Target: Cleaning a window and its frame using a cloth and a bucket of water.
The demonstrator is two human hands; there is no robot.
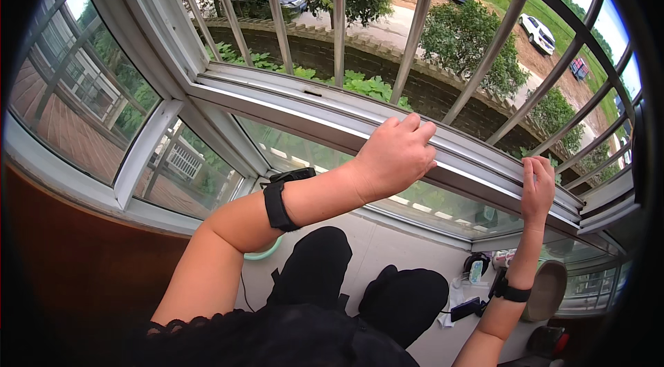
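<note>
Before me runs the white metal bottom rail (290,102) of a sliding window frame, with narrow tracks along its top. My left hand (397,154) is on this rail near its middle, back of the hand up and fingers curled. Whatever may be under that palm is hidden. Farther right, my right hand (538,185) reaches up to the same rail, its fingers bent over the far edge. A small dark slot (313,93) shows in the track left of my left hand. Black straps with small devices circle both forearms.
Metal security bars (339,19) stand just beyond the rail. Glass panes (88,87) flank it on the left. Below are my knees, a light tiled ledge (358,253), a pale green basin rim (264,250), a brown round container (544,292) and a black device with a cable (465,309).
</note>
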